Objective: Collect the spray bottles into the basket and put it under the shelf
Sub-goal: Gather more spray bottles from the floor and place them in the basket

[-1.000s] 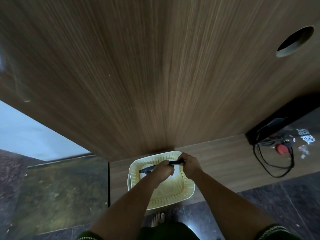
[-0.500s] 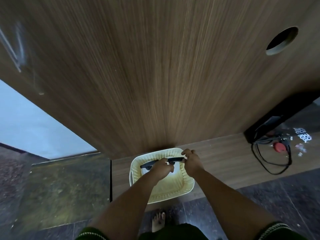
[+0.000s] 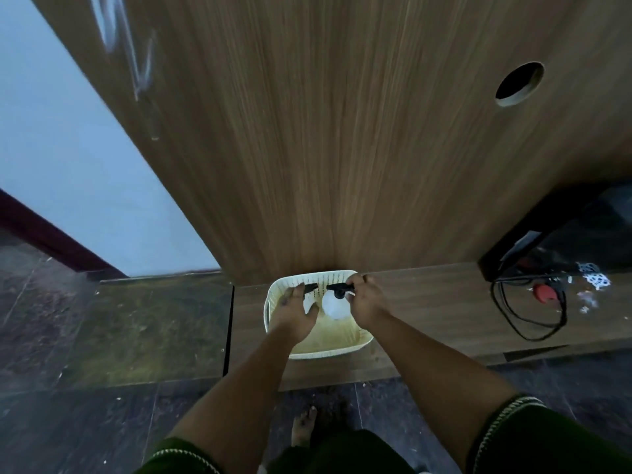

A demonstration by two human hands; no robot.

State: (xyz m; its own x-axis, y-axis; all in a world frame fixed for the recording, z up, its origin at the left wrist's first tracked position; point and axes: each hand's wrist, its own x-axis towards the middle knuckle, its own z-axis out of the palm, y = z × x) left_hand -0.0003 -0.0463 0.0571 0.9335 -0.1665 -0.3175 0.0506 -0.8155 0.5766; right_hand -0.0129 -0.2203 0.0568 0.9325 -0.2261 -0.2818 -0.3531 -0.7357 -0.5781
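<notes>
A cream perforated basket (image 3: 337, 343) sits on the low wooden ledge (image 3: 427, 302), its far rim against the tall wooden panel (image 3: 342, 131). Inside it stand two white spray bottles with black trigger heads. My right hand (image 3: 367, 302) grips the black head of the right spray bottle (image 3: 333, 304). My left hand (image 3: 295, 314) lies over the left spray bottle (image 3: 310, 289), whose black nozzle pokes out past the fingers; how it holds that bottle is hidden.
A black cable loop (image 3: 526, 313) with a red plug (image 3: 545, 293) lies on the ledge to the right, under a dark opening. The panel has a round hole (image 3: 518, 84). Dark stone floor and my bare foot (image 3: 304, 427) are below.
My hands have spread apart inside the basket, and the white bottle bodies now show between them. The camera has tilted up and left, showing more wall.
</notes>
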